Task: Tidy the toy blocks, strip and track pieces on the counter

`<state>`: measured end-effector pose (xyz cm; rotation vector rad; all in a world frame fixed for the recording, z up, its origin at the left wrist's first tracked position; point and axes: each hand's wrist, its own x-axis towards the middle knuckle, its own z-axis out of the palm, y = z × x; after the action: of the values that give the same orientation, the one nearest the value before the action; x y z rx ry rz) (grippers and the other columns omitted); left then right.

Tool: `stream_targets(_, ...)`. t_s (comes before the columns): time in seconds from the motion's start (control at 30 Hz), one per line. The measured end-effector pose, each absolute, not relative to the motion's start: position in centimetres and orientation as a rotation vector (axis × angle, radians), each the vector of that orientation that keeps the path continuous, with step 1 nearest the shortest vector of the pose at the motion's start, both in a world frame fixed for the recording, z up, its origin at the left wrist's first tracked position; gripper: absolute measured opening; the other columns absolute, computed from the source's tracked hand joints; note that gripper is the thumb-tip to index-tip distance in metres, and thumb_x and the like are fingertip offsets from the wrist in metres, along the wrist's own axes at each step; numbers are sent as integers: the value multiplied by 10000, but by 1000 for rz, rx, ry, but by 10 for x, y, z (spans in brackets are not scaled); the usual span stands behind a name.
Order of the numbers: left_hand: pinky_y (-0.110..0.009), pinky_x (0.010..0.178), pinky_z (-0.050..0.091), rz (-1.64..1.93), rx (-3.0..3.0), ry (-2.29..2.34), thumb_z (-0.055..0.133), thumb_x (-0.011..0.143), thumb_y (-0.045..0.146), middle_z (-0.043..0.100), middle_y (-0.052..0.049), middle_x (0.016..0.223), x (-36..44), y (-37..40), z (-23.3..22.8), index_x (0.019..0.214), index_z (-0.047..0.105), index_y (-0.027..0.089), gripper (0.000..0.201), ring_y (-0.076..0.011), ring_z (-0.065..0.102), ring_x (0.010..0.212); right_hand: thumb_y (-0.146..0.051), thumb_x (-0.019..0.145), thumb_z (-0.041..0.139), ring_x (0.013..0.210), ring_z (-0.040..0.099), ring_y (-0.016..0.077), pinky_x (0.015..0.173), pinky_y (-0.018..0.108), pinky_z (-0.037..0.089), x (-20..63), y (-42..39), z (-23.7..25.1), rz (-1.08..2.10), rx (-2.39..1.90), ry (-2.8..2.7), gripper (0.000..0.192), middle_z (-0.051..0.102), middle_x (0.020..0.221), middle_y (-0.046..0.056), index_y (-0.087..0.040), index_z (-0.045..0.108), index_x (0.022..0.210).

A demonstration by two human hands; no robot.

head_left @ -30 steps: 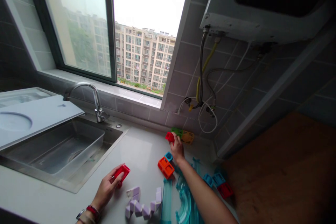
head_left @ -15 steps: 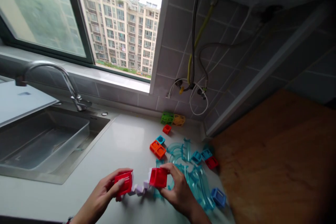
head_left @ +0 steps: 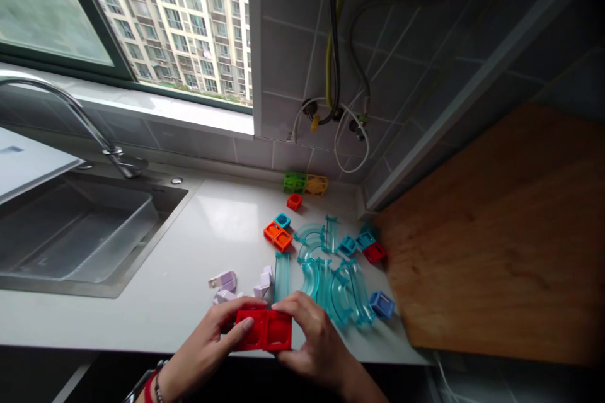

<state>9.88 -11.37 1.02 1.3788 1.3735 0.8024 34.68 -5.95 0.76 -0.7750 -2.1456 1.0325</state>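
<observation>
Two red cube blocks meet side by side near the counter's front edge. My left hand (head_left: 215,330) is closed on the left red block (head_left: 255,335), thumb across its front. Gripping the right red block (head_left: 278,329) from its far side is my right hand (head_left: 312,334). The blocks touch; whether they are locked together I cannot tell. Just beyond my hands lie several pale lilac pieces (head_left: 263,282) on the counter. Clear teal track pieces (head_left: 338,289), some curved and some straight, spread beyond my right hand.
Orange blocks (head_left: 278,236) with a small blue one stand mid-counter. A green block (head_left: 295,182) and a yellow block (head_left: 316,184) are by the wall. A blue block (head_left: 381,305) sits near the wooden panel (head_left: 482,233). At left is the sink with a clear bin (head_left: 137,233).
The two red blocks, held apart before, now touch each other. Both hands have come together nearer the counter's front edge, uncovering the lilac pieces. The view has tipped downward.
</observation>
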Motion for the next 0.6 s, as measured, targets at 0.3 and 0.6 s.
stream_targets(0.3, -348, 1070, 539, 775, 1492, 1258, 809, 842, 436, 692, -100, 1372, 129, -132, 1, 1394, 588, 266, 618, -312, 668, 1236, -72, 629, 771, 1005, 689, 232, 885, 345, 570, 369, -92, -5, 1126, -943, -2011, 718, 679, 1126, 37, -303, 648, 1298)
stream_targets(0.6, -284, 765, 557, 676, 1586, 1205, 865, 758, 350, 755, -58, 984, 131, -131, 13, 1070, 694, 228, 376, -248, 708, 853, -378, 719, 830, 769, 707, 294, 654, 398, 591, 358, -110, -29, 715, -849, -2171, 628, 731, 920, 79, -240, 599, 1286)
